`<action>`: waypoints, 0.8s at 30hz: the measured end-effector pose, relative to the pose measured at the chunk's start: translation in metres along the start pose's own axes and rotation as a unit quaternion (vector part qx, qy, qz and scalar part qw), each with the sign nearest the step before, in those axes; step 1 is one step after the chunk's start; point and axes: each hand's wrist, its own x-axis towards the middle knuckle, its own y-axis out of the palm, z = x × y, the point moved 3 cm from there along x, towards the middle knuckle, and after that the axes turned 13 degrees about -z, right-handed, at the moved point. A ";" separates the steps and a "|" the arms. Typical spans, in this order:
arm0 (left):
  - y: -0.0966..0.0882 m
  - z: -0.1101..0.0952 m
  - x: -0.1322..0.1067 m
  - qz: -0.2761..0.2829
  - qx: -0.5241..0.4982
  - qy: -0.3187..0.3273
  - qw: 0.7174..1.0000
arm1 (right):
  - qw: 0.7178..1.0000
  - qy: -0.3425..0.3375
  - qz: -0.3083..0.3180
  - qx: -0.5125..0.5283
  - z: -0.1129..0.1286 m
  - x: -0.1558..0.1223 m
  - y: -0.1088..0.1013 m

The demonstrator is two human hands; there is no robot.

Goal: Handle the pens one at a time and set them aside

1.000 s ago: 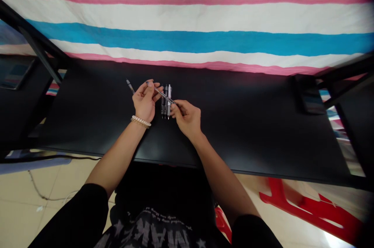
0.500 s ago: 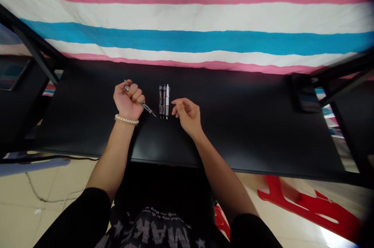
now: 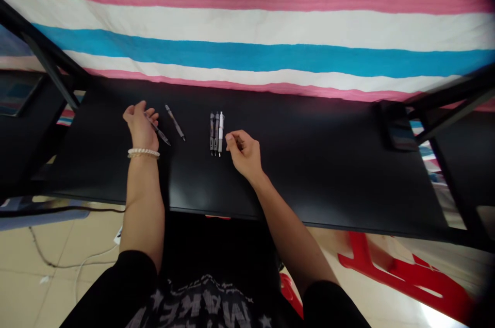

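My left hand (image 3: 141, 124) is palm up over the left part of the black table, with its fingers apart. A grey pen (image 3: 161, 135) slants across the edge of its palm and fingers; whether it rests on the hand or the table I cannot tell. Just right of that, another grey pen (image 3: 175, 123) lies tilted on the table. Near the middle, two dark pens (image 3: 214, 134) and a white pen (image 3: 220, 134) lie side by side, tips towards me. My right hand (image 3: 244, 152) is beside the white pen, fingers curled in, with nothing visible in them.
The black table (image 3: 328, 173) stands against a pink, white and blue striped cloth (image 3: 247, 54). A dark flat object (image 3: 398, 124) is at the right end by the metal frame. A red plastic stool (image 3: 402, 271) stands on the floor at right.
My left hand has moved left and its fist has loosened. One grey pen now lies on the table, another lies against the hand. My right hand has curled slightly more.
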 end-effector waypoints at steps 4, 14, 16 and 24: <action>0.002 0.008 -0.011 -0.035 0.084 0.176 0.980 | 1.000 -0.014 -0.005 -0.022 -0.001 0.000 0.001; 0.039 0.031 -0.133 0.491 0.197 0.386 0.756 | 0.977 -0.197 -0.078 0.021 0.031 -0.005 -0.009; 0.040 0.041 -0.153 0.556 0.213 0.354 0.721 | 0.979 -0.199 -0.006 0.047 0.036 -0.004 -0.015; 0.032 0.032 -0.188 0.834 0.132 0.082 0.530 | 0.949 -0.150 0.232 0.152 0.055 -0.004 -0.028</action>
